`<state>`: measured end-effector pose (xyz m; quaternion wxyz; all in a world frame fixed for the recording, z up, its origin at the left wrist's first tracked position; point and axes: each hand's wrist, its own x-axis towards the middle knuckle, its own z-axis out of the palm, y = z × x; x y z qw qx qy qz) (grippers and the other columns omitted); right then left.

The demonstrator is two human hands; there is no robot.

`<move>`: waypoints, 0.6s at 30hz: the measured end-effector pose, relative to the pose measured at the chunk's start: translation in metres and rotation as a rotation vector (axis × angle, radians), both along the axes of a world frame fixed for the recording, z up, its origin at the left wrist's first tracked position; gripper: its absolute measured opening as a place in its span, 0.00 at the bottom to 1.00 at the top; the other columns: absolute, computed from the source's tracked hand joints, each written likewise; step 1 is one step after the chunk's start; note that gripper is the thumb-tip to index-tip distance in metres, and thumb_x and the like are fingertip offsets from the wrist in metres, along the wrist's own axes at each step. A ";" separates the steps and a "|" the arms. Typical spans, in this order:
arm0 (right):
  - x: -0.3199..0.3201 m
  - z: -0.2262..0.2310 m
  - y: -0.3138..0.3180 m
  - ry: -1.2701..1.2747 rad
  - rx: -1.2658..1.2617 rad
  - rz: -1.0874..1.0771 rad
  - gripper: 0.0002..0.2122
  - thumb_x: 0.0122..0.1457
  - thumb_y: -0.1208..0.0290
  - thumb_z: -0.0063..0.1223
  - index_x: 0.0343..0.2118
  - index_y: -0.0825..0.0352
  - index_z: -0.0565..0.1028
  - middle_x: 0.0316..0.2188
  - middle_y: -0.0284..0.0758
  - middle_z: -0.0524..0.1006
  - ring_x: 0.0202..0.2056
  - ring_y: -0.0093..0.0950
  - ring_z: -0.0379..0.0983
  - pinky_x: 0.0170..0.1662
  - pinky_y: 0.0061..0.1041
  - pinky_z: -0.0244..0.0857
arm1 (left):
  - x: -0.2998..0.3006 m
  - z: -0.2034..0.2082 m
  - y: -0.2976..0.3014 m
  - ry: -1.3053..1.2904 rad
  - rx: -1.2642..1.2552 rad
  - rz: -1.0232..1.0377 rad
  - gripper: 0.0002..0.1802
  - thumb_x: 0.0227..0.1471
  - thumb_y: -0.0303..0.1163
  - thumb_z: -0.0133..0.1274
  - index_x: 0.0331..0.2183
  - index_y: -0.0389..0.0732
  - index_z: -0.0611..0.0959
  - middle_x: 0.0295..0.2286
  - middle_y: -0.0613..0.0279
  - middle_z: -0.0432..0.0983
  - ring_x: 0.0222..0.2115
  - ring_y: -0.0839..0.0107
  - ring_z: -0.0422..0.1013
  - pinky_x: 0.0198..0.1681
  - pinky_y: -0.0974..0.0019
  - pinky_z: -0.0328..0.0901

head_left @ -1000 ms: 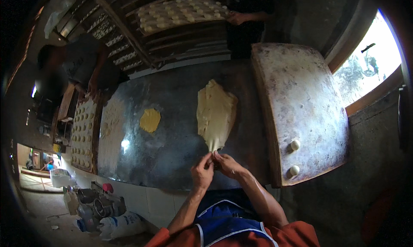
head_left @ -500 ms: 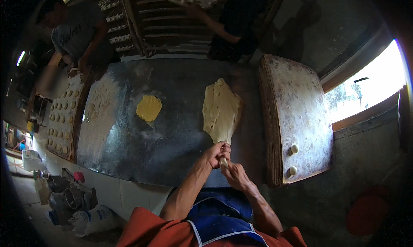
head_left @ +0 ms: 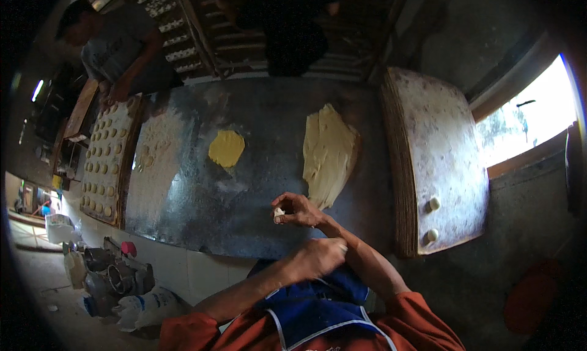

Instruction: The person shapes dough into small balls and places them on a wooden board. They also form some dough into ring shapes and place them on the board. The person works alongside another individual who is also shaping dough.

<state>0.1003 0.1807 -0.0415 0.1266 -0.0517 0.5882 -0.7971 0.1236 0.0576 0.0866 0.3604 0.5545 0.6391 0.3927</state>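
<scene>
A long slab of pale, soft dough lies on the dark table, its narrow end pointing toward me. My right hand is just left of that end, its thumb and fingers curled around a small piece of dough. Crossing below it, my left hand is at my right forearm, back turned up. Its fingers are blurred and mostly hidden, so their grip does not show. Farther left on the table sits a yellow mass, apart from both hands.
A stack of boards stands at the right, with two dough balls on top. Flour dusts the table's left part, beside a tray of dough rounds. One person works at that tray; another stands across the table.
Both hands have let go of the slab's narrow end. My right hand has swung up and left with a small dough piece; my left has dropped toward me. The view has shifted slightly.
</scene>
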 end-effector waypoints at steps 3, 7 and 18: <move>0.068 0.017 -0.006 0.011 0.024 -0.191 0.16 0.58 0.79 0.63 0.49 0.69 0.76 0.44 0.35 0.79 0.45 0.26 0.77 0.49 0.28 0.71 | -0.015 0.070 0.002 0.384 0.273 0.104 0.07 0.60 0.31 0.45 0.34 0.41 0.77 0.33 0.55 0.72 0.39 0.56 0.70 0.48 0.52 0.60; 0.196 0.014 0.002 0.038 1.084 -0.594 0.21 0.59 0.78 0.58 0.56 0.63 0.76 0.56 0.51 0.72 0.58 0.51 0.68 0.59 0.41 0.65 | -0.028 -0.085 -0.087 0.456 0.111 0.475 0.08 0.55 0.32 0.55 0.39 0.44 0.76 0.36 0.57 0.71 0.41 0.59 0.68 0.50 0.50 0.56; 0.159 -0.013 0.006 -0.499 1.095 -0.365 0.23 0.64 0.61 0.55 0.56 0.70 0.67 0.52 0.53 0.70 0.63 0.56 0.57 0.66 0.55 0.51 | -0.037 -0.176 -0.043 0.418 0.175 0.752 0.17 0.57 0.24 0.56 0.42 0.33 0.65 0.37 0.46 0.67 0.38 0.49 0.68 0.43 0.50 0.63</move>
